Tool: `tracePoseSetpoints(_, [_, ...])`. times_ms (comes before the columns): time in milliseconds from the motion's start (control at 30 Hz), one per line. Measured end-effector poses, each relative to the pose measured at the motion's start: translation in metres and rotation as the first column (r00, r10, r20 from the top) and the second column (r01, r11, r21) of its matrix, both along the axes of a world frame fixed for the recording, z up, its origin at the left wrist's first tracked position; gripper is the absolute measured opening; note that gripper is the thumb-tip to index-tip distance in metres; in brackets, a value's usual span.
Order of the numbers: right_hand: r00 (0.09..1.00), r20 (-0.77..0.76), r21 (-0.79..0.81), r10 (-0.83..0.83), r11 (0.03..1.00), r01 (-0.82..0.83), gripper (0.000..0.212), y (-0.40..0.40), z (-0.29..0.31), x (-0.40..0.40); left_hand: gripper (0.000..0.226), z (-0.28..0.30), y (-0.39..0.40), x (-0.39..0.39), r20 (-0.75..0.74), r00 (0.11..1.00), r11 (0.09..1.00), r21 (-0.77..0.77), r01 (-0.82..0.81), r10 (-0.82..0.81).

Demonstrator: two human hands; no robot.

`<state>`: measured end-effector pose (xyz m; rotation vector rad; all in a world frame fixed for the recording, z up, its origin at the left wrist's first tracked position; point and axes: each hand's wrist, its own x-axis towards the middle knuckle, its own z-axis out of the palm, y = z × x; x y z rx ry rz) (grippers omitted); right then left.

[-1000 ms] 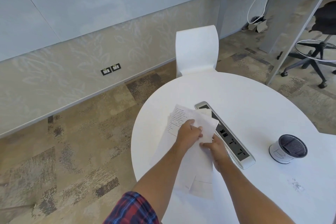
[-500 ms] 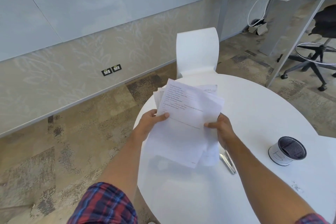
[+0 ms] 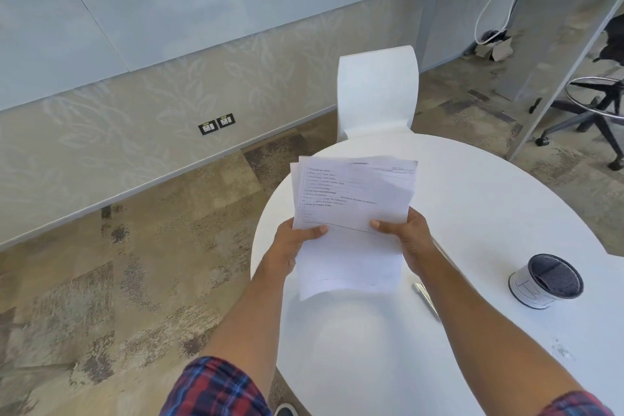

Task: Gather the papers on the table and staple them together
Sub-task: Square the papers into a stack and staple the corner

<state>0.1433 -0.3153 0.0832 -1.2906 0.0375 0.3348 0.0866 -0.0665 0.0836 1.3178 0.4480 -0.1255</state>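
Papers [image 3: 351,213]: uneven sheaf, long axis away from me, above desk [image 3: 489,213]; my left hand [image 3: 290,246], right hand [image 3: 410,236] pinch side edges. Stapler unseen.

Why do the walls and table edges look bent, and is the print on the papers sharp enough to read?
Head view: the wide-angle lens bows the whiteboard and table edges; print on the papers is too soft to read; daylight casts a soft shadow beneath them.
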Motion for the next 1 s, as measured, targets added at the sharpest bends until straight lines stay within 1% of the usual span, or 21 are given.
tracePoseSetpoints(67, [1.000,0.005,-0.060,0.003,0.998,-0.003,0.051,-0.001,0.000,0.001,0.049,0.002,0.004,0.001,0.004,0.998,0.995,0.070,0.069,-0.069])
tracePoseSetpoints(133, [0.999,0.036,-0.097,-0.008,0.995,0.011,0.046,0.000,0.003,0.002,0.051,0.008,0.009,0.002,0.025,0.988,0.986,0.065,0.151,-0.153])
tracePoseSetpoints(200, [0.997,0.079,-0.095,-0.016,0.995,0.023,0.044,0.002,0.008,0.001,0.056,0.016,0.011,0.002,0.064,0.980,0.981,0.040,0.187,-0.190])
tracePoseSetpoints(267, [0.993,0.118,-0.069,-0.020,0.997,0.028,0.045,0.004,0.012,-0.002,0.056,0.018,0.011,0.003,0.099,0.982,0.987,0.022,0.157,-0.158])
tracePoseSetpoints(367, [0.994,0.112,-0.043,-0.015,0.999,0.020,0.049,0.007,0.009,-0.013,0.057,0.011,0.010,0.000,0.116,0.990,0.996,-0.014,0.087,-0.084])
tracePoseSetpoints(433, [0.995,0.097,-0.054,-0.003,0.999,0.008,0.059,0.009,-0.004,-0.021,0.056,0.000,0.006,-0.007,0.088,0.994,0.996,-0.045,0.073,-0.069])
tracePoseSetpoints(500, [0.999,0.033,-0.084,-0.011,0.996,0.014,0.063,0.009,-0.019,-0.031,0.055,-0.013,-0.001,-0.017,0.039,0.997,0.998,-0.025,0.061,-0.060])
tracePoseSetpoints(567, [0.999,-0.031,-0.130,-0.016,0.991,0.012,0.057,0.006,-0.033,-0.037,0.055,-0.025,-0.007,-0.023,-0.015,0.999,0.998,0.039,0.042,-0.041])
tracePoseSetpoints(633, [0.998,-0.065,-0.158,-0.015,0.987,0.005,0.047,0.005,-0.039,-0.038,0.049,-0.030,-0.010,-0.026,-0.033,0.999,0.997,0.072,0.039,-0.036])
tracePoseSetpoints(700, [0.998,-0.055,-0.175,-0.030,0.984,0.020,0.040,0.006,-0.035,-0.038,0.041,-0.026,-0.011,-0.024,-0.018,0.998,0.995,0.086,0.053,-0.052])
tracePoseSetpoints(767, [0.999,-0.022,-0.151,-0.049,0.987,0.045,0.038,0.006,-0.027,-0.034,0.036,-0.015,-0.009,-0.020,0.018,0.996,0.993,0.086,0.081,-0.083])
tracePoseSetpoints(833, [0.998,0.019,-0.096,-0.053,0.994,0.055,0.035,0.004,-0.016,-0.031,0.042,-0.007,-0.006,-0.016,0.051,0.991,0.991,0.071,0.118,-0.121])
tracePoseSetpoints(867, [0.998,0.038,-0.075,-0.046,0.996,0.048,0.036,0.003,-0.012,-0.030,0.049,-0.005,-0.004,-0.014,0.058,0.989,0.988,0.073,0.134,-0.139])
tracePoseSetpoints(933, [0.999,0.052,-0.057,-0.017,0.998,0.020,0.040,-0.001,-0.009,-0.029,0.063,-0.004,-0.001,-0.013,0.030,0.985,0.982,0.087,0.165,-0.168])
tracePoseSetpoints(1000, [1.000,0.029,-0.072,0.001,0.997,0.001,0.045,-0.004,-0.015,-0.031,0.065,-0.009,0.000,-0.015,0.000,0.986,0.982,0.092,0.167,-0.168])
